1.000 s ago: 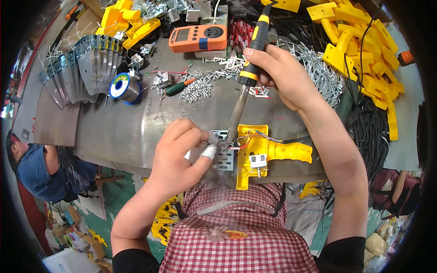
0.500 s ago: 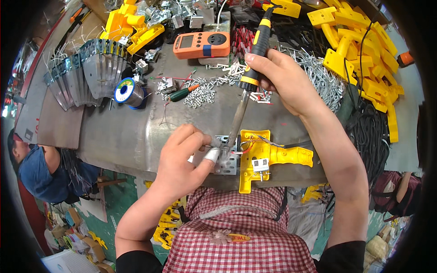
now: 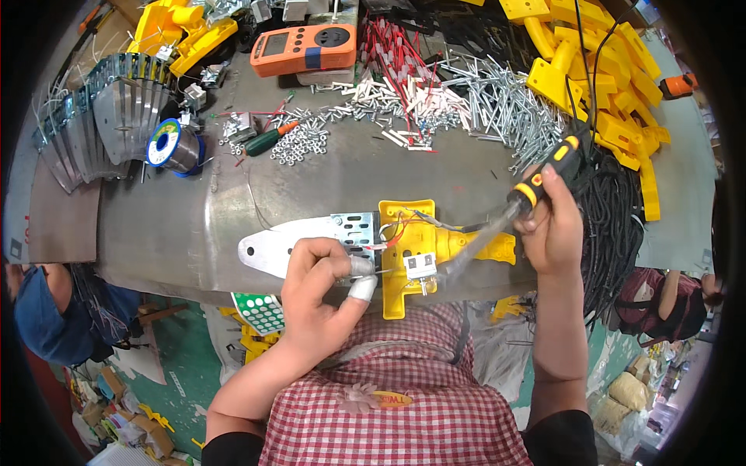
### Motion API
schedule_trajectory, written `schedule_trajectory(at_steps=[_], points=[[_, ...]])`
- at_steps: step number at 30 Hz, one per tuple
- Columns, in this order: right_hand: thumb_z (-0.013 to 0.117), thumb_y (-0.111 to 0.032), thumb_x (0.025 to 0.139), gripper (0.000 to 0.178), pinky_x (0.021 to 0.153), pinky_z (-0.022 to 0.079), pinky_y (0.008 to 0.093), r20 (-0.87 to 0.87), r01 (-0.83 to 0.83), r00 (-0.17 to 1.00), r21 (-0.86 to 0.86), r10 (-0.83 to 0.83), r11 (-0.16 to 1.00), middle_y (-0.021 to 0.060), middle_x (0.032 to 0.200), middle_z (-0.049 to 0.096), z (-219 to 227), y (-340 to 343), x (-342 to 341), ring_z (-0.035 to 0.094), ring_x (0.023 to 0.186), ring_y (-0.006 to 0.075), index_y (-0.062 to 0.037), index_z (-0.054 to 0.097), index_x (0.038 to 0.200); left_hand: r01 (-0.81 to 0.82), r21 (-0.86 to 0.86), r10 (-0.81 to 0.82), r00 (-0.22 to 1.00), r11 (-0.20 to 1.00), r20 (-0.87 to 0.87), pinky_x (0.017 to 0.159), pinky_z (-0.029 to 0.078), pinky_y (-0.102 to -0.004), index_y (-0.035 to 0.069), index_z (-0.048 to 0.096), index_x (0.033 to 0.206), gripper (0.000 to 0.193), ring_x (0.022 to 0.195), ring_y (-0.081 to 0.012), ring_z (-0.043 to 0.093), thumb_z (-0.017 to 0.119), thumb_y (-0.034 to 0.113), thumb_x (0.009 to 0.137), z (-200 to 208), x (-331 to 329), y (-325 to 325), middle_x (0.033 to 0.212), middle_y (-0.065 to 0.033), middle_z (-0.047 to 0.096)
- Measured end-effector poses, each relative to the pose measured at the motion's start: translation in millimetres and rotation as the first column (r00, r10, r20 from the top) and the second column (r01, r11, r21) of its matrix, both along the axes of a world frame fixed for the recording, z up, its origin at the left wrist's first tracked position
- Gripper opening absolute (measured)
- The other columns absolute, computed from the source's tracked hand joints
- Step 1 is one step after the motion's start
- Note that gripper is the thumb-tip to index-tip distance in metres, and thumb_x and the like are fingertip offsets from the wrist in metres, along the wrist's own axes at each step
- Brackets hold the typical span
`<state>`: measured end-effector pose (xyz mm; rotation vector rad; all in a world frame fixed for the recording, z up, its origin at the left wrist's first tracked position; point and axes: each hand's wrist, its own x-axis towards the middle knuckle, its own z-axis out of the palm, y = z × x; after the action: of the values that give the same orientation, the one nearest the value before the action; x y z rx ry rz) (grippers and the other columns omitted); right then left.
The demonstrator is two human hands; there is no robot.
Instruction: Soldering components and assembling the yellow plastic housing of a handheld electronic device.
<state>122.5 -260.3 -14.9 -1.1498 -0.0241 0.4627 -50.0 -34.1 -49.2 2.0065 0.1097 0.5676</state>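
My right hand (image 3: 553, 225) grips a black and yellow soldering iron (image 3: 550, 175), its motion-blurred shaft slanting down left over a yellow plastic handle shell (image 3: 447, 242). Left of the shell, my left hand (image 3: 322, 291) is closed, its taped thumb and finger pinching a thin strand that looks like solder wire. Beneath and behind these fingers lies a flat, pointed metal plate (image 3: 268, 255) with a slotted bracket (image 3: 356, 227) at the shell's edge. Red and dark wires (image 3: 400, 225) run inside the shell. A small white block (image 3: 420, 266) sits on it.
Behind the work stand a solder spool (image 3: 180, 147), a green-handled screwdriver (image 3: 268, 140), loose nuts (image 3: 305, 146) and an orange multimeter (image 3: 303, 50). Long screws (image 3: 509, 101), yellow shells (image 3: 614, 85) and black cables (image 3: 610, 210) are heaped right. Metal plates (image 3: 116, 116) stand at left.
My right hand has moved right and down, lifting the soldering iron away from the bracket. My left hand stays pinched near the bracket, slightly lower. The whole view has shifted.
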Motion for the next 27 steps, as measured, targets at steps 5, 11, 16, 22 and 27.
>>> schedule_trajectory(at_steps=[5, 11, 16, 22, 27], points=[[0.041, -0.029, 0.097, 0.027, 0.051, 0.032, 0.024, -0.139, -0.031, 0.99, -0.096, 0.018, 0.995, 0.0017, 0.067, 0.048, 0, -7, 7, 0.04, 0.056, 0.0101, -0.0047, 0.051, 0.092, 0.014, 0.063, -0.012, 1.0, 0.998, -0.022, 0.067, 0.045, -0.0306, 0.001, 0.059, 0.085, 0.022, 0.081, -0.0229, 0.054, 0.07, 0.0, 0.066, -1, -1, -2, 0.089, -0.0105, 0.051], [0.045, -0.028, 0.096, 0.026, 0.056, 0.039, 0.0234, -0.23, -0.284, 0.925, 0.105, 0.301, 0.953, 0.0016, 0.075, 0.053, 1, -11, 17, 0.047, 0.062, 0.009, -0.0035, 0.054, 0.097, -0.006, 0.072, 0.01, 0.999, 0.997, -0.048, 0.067, 0.046, -0.0306, 0.002, 0.061, 0.085, 0.022, 0.08, -0.023, 0.055, 0.071, 0.001, 0.065, -1, 1, -3, 0.089, -0.0095, 0.052], [0.049, -0.028, 0.095, 0.027, 0.061, 0.042, 0.0234, -0.244, -0.275, 0.939, -0.104, 0.244, 0.956, 0.0034, 0.079, 0.055, 6, -25, 15, 0.05, 0.064, 0.0097, -0.0012, 0.055, 0.095, 0.013, 0.048, -0.01, 0.998, 0.999, -0.065, 0.067, 0.046, -0.0308, 0.003, 0.061, 0.084, 0.022, 0.079, -0.0233, 0.055, 0.072, 0.001, 0.065, 3, 2, -4, 0.088, -0.0091, 0.053], [0.05, -0.025, 0.095, 0.026, 0.063, 0.04, 0.0211, -0.202, -0.347, 0.922, -0.045, 0.331, 0.937, 0.0026, 0.082, 0.055, -2, -14, 29, 0.051, 0.072, 0.0085, -0.0005, 0.056, 0.095, 0.026, 0.007, -0.025, 0.993, 1.0, -0.115, 0.067, 0.046, -0.0312, 0.002, 0.06, 0.082, 0.02, 0.079, -0.0234, 0.056, 0.072, 0.001, 0.066, 5, 3, -2, 0.088, -0.0094, 0.053], [0.052, -0.024, 0.095, 0.021, 0.056, 0.035, 0.0196, -0.192, -0.343, 0.926, -0.064, 0.326, 0.937, -0.0004, 0.073, 0.052, -18, 40, 44, 0.043, 0.061, 0.0058, -0.0043, 0.056, 0.089, 0.043, 0.034, -0.038, 0.99, 0.998, -0.133, 0.067, 0.046, -0.0314, 0.002, 0.06, 0.083, 0.02, 0.08, -0.0229, 0.056, 0.072, 0.001, 0.067, 8, 5, 1, 0.088, -0.0094, 0.053]])
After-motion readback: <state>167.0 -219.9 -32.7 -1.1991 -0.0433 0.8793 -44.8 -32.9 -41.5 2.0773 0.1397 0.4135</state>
